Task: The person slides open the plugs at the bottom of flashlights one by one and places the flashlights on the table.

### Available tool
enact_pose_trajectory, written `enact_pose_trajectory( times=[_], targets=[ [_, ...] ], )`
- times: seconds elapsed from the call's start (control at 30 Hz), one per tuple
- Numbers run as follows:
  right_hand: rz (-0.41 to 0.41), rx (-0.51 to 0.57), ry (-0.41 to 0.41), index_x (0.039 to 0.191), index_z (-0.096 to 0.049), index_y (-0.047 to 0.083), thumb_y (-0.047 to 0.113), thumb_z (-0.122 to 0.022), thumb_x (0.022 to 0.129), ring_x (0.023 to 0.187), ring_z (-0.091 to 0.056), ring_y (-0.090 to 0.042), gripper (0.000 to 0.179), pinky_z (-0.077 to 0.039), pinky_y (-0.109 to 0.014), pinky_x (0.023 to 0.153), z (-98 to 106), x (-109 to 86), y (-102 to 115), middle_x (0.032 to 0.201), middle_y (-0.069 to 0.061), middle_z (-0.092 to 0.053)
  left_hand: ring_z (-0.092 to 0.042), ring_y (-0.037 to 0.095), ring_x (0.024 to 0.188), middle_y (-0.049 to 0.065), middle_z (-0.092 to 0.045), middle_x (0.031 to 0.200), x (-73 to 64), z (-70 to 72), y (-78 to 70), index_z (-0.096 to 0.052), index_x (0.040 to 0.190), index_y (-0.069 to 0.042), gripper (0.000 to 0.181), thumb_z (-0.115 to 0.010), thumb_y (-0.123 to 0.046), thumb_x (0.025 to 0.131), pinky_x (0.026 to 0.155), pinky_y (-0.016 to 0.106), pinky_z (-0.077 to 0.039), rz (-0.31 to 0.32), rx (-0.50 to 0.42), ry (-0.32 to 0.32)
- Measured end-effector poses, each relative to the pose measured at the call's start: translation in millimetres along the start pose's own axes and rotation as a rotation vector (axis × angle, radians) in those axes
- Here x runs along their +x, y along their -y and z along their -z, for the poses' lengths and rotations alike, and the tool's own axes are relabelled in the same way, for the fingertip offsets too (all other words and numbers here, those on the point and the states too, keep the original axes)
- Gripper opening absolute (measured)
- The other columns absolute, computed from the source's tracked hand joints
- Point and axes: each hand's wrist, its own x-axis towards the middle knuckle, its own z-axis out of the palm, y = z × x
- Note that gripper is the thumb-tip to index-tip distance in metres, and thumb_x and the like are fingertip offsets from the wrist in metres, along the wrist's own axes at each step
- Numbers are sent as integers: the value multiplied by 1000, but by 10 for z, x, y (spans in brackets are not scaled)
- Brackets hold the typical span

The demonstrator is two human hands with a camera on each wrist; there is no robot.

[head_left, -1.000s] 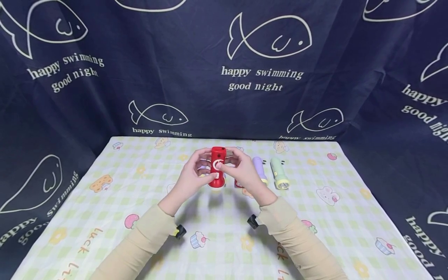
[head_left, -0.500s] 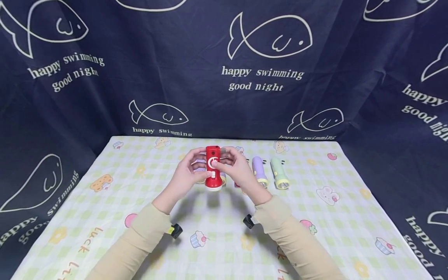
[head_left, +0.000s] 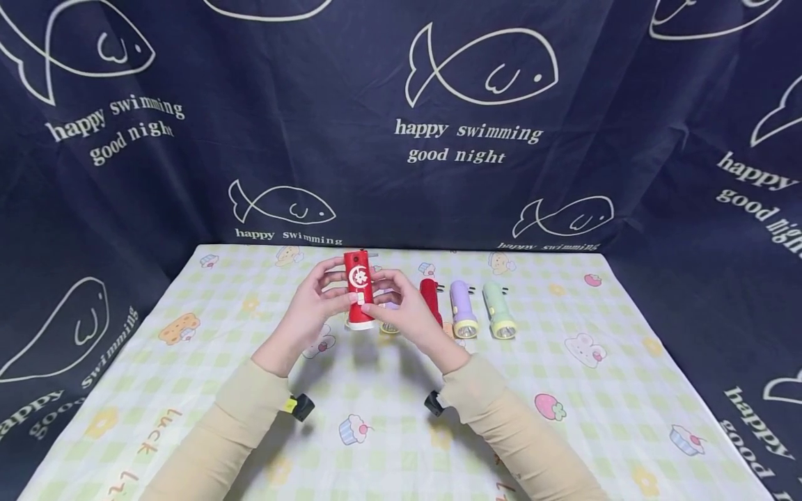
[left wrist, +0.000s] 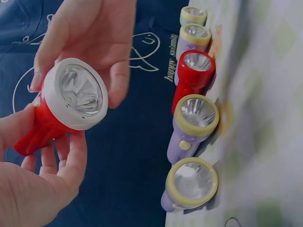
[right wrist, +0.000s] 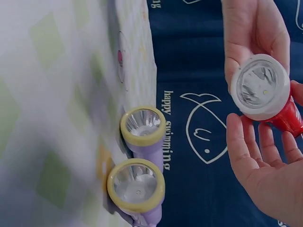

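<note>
A red flashlight (head_left: 358, 285) with a white lens rim (right wrist: 260, 87) is held above the table, lens end down toward the front. Its body bears a white moon-and-flower mark, a white switch and metal prongs near the top. My left hand (head_left: 302, 306) grips it from the left, thumb at the switch and fingers curled behind. From the right, my right hand (head_left: 407, 306) holds it, thumb low on the body and fingers at its side. In the left wrist view, its reflector (left wrist: 80, 90) faces the camera.
Behind it, a row on the checked cloth (head_left: 376, 445) has a purple flashlight (left wrist: 193, 120), another purple one (left wrist: 191, 182), a red one (head_left: 429, 299), a third purple one (head_left: 462, 306) and a green one (head_left: 498, 309). A dark fish-print curtain (head_left: 351, 125) stands behind.
Both hands have carried the red flashlight left and slightly up. My right thumb has slid down from the moon mark, uncovering it. More of the red flashlight on the table shows.
</note>
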Motion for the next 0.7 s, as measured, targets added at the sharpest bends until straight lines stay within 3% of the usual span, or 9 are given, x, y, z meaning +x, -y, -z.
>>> enact_pose_trajectory(
  times=[0.1, 0.3, 0.53, 0.7],
  targets=[
    [7, 8, 25, 127, -45, -5, -4, -69, 81, 103, -54, -38, 52, -51, -37, 90, -55, -24, 109, 118, -25, -55, -63, 12, 87, 8, -49, 116, 9, 43, -33, -33, 142, -11, 66, -63, 5, 85, 75, 27, -57, 37, -20, -18],
    [-35, -37, 27, 130, -43, -4, 1, -70, 82, 100, -56, -35, 55, -50, -24, 84, -151, 8, 136, 116, -23, -53, -61, 15, 90, 8, -46, 116, 71, 149, -60, -29, 144, -10, 65, -58, 6, 88, 76, 30, -57, 156, -94, -42],
    [-42, -42, 16, 128, -46, -5, 3, -69, 82, 95, -58, -34, 52, -50, -41, 90, -254, 83, 79, 113, -26, -55, -60, 16, 91, 6, -50, 112, 139, 262, -57, -29, 144, -9, 62, -56, 5, 90, 77, 33, -56, 256, -110, -36],
    [-30, -76, -9, 125, -48, -7, 3, -69, 83, 93, -60, -37, 48, -53, -40, 86, -331, 119, 57, 111, -27, -57, -62, 15, 85, 5, -52, 109, 154, 326, -45, -28, 145, -8, 61, -54, 5, 91, 76, 31, -55, 290, -122, -53]
  ],
)
